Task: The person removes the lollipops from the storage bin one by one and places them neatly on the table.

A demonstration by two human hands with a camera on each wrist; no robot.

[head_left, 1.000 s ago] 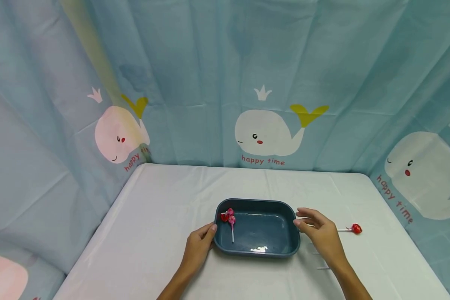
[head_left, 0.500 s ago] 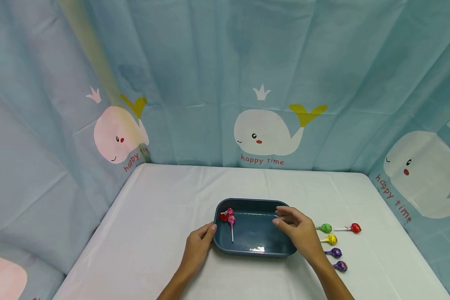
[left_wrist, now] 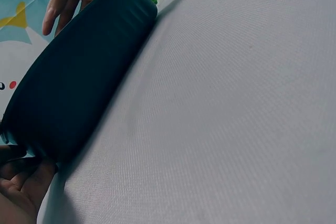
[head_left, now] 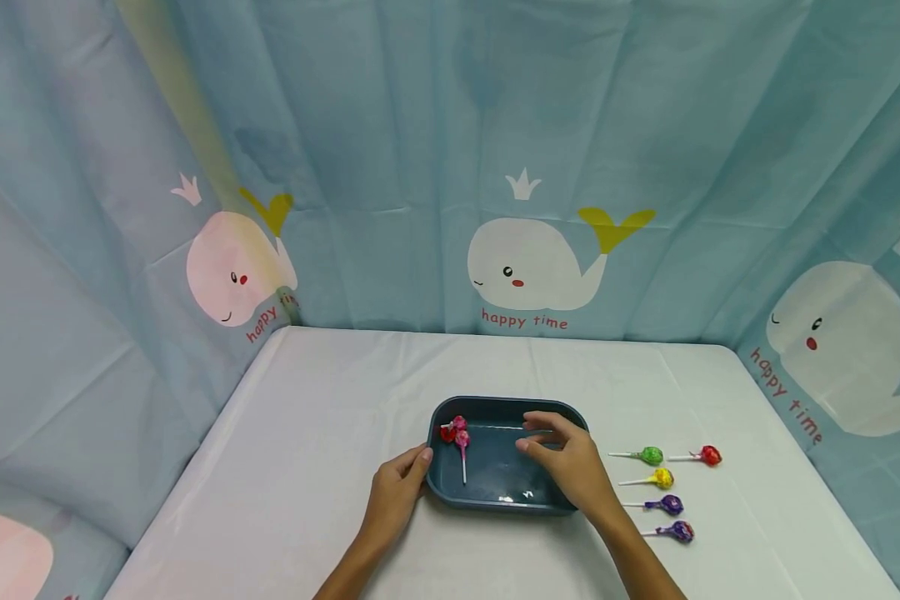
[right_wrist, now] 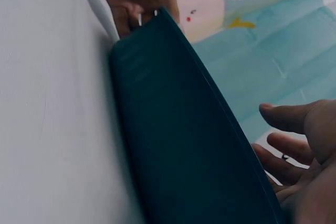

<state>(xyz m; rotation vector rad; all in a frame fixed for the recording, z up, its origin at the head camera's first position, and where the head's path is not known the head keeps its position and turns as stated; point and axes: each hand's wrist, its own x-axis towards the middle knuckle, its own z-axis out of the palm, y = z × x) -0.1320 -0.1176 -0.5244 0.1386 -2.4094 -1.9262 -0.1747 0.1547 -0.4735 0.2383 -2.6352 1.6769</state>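
Observation:
A dark blue rectangular tray (head_left: 495, 483) rests on the white table. My left hand (head_left: 397, 496) holds its left end, thumb at the rim and fingers along the outer wall. Above the tray's right half is my right hand (head_left: 573, 467), its thumb and fingers apart and nothing between them. In the right wrist view those fingers (right_wrist: 289, 116) reach over the tray wall (right_wrist: 173, 119). Inside the tray's left end lie a pink lollipop (head_left: 462, 439), a red lollipop (head_left: 447, 434) and another pink lollipop (head_left: 460, 422), bunched together.
Right of the tray on the table (head_left: 330, 417) lie a green lollipop (head_left: 651, 456), a red lollipop (head_left: 710, 456), a yellow lollipop (head_left: 662, 478) and purple lollipops (head_left: 681, 532). A blue curtain (head_left: 390, 275) with whale prints stands behind the table.
My right hand has moved left from beside the tray's right end to over its inside, uncovering the lollipops on the table. My left hand has kept its hold on the tray.

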